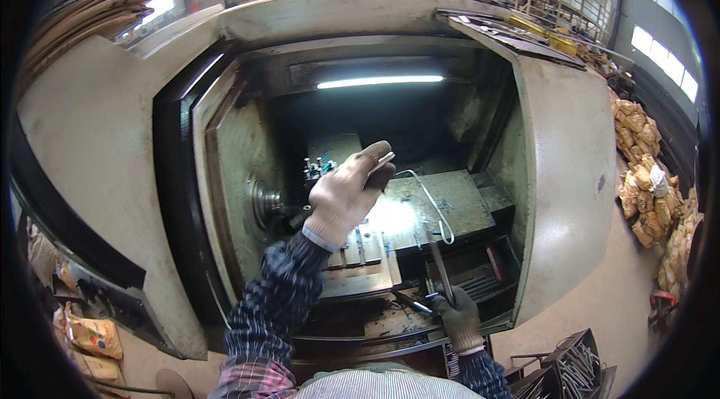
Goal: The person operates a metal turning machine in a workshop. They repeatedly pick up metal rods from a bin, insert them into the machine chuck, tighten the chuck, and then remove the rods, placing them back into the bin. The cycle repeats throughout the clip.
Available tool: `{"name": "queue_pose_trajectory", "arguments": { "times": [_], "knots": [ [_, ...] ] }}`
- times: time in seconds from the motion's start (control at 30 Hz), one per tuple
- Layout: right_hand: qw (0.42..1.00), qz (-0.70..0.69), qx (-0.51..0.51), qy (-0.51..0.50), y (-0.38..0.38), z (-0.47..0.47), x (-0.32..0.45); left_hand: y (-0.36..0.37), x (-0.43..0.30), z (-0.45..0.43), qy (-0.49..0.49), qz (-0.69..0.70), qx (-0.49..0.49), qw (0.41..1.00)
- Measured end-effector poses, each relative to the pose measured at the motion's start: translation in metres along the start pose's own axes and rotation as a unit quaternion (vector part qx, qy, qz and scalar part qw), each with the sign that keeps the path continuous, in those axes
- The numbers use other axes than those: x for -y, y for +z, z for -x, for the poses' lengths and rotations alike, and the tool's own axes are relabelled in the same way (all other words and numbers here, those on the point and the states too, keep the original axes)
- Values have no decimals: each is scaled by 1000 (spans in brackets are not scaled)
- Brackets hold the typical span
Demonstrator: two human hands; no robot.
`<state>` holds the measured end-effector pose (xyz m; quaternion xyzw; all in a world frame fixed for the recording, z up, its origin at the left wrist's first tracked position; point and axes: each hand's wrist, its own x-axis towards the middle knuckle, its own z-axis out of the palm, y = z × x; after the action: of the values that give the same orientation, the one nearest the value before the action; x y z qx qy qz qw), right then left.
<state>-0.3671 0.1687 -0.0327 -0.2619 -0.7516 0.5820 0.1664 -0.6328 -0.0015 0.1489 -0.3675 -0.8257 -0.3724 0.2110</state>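
My left hand, in a pale glove with dark fingertips, is raised in front of the opening of a lathe, its fingers closed on a small light-coloured thing that I cannot make out. In my right hand, also gloved, is the lower end of a long metal rod that slants up over the machine bed. Left of my left hand is the lathe spindle. Small fittings stand behind the hand. A thin pale hooked rod lies on the flat metal table.
The machine's enclosure surrounds both arms. A dark tray holding rods lies at the lower right of the opening. Bins of metal rods stand on the floor at right, beyond them wrapped bundles. Cardboard is stacked at upper left.
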Motion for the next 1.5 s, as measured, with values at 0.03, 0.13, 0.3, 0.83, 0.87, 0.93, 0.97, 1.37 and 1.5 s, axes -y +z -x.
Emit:
{"name": "queue_pose_trajectory", "arguments": {
  "times": [0.03,0.13,0.3,0.83,0.87,0.93,0.97,1.37,1.5],
  "knots": [
    [996,85,23,1,7,-13,3,-25,-21,21,-5,89,-65,994],
    [974,204,96,14,37,-49,1,-75,-44,91,-58,229,-157,959],
    [917,349,192,10,93,-121,4,-172,-66,196,-225,370,-238,869],
    [983,142,116,-16,191,-236,63,-290,47,380,-283,-181,-518,787],
    [978,138,145,-61,188,-237,64,-283,53,371,-278,-191,-517,787],
    [939,255,189,-133,184,-248,71,-276,58,357,-271,-295,-483,779],
    [908,318,206,-178,184,-259,71,-276,59,353,-282,-282,-484,779],
    [831,343,412,-148,265,-267,161,-250,45,357,-226,-199,-577,759],
    [809,321,446,-209,301,-283,137,-245,32,338,-215,-190,-580,763]
  ]
}}
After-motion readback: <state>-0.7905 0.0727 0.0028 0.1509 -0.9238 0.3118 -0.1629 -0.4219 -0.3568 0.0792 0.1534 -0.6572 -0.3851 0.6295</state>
